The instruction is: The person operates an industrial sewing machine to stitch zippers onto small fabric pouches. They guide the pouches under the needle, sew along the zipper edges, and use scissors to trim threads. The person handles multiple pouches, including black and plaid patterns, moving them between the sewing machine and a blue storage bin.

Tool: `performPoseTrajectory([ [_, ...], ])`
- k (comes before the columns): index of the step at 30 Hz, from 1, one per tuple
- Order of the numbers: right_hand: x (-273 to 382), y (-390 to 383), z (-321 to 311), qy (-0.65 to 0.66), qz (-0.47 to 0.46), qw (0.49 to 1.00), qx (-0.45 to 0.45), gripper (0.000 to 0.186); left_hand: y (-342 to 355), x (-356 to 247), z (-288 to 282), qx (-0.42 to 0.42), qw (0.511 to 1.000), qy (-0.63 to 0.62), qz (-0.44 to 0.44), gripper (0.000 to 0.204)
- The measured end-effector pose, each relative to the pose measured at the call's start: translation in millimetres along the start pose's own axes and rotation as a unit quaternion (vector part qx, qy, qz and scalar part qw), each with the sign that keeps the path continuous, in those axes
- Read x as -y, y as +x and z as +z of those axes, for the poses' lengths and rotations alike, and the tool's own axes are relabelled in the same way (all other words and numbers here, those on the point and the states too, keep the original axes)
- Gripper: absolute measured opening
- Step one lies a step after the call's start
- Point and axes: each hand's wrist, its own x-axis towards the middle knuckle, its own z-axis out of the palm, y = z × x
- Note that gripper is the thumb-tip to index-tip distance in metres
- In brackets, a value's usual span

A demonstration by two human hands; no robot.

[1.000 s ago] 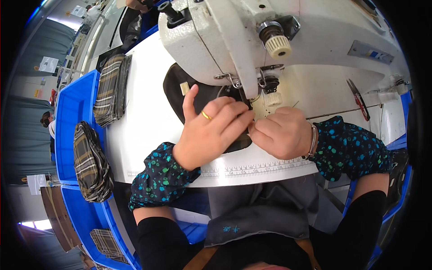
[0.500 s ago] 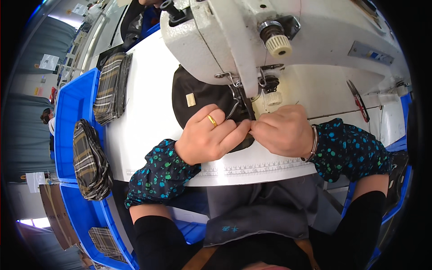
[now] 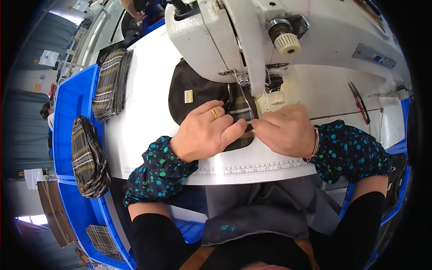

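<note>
Under the head of a white sewing machine (image 3: 193, 45) lies a zippered fabric piece (image 3: 189, 78), dark brown with a plaid part and a small cream label (image 3: 188, 96). Its zipper (image 3: 247, 102) is spread, one toothed edge running up beneath the machine's foot. My left hand (image 3: 202, 132) is closed on the fabric left of the zipper, thumb and fingertips at the near end of the zipper. Close beside it, my right hand (image 3: 285, 131) pinches the piece's right edge. The two hands' fingertips almost meet, and they hide the bit of cloth between them.
A ruler strip (image 3: 243, 172) runs along the table's near edge. Red-handled scissors (image 3: 360, 104) lie at the right. Stacks of plaid pieces (image 3: 109, 85) stand at the left, by blue bins (image 3: 67, 121). Another person's hand (image 3: 137, 15) shows at the far left.
The fabric has opened out around the zipper, so more of the plaid part and both rows of teeth show. My left hand has shifted slightly left. Another person's hand has come into view.
</note>
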Motion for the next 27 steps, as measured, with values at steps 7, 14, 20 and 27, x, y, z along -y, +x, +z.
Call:
performPoseTrajectory([
  [7,6.6,-1.1,-4.5,-0.076,-0.034,0.996,0.035,0.012,3.2,-13.4,-13.8,0.018,0.999,0.05,-0.013,0.044],
  [14,38.4,-13.5,-14.1,-0.138,-0.042,0.978,0.15,0.028,5.8,-36.8,-15.7,0.044,0.992,-0.037,-0.108,0.035],
  [20,49.7,-17.4,-7.4,-0.125,-0.03,0.978,0.165,0.035,5.2,-37.9,-8.5,0.048,0.987,-0.073,-0.137,0.036],
  [27,54.2,-14.3,-6.3,-0.126,-0.044,0.976,0.17,0.043,9.1,-37.0,-6.4,0.066,0.98,-0.094,-0.163,0.029],
])
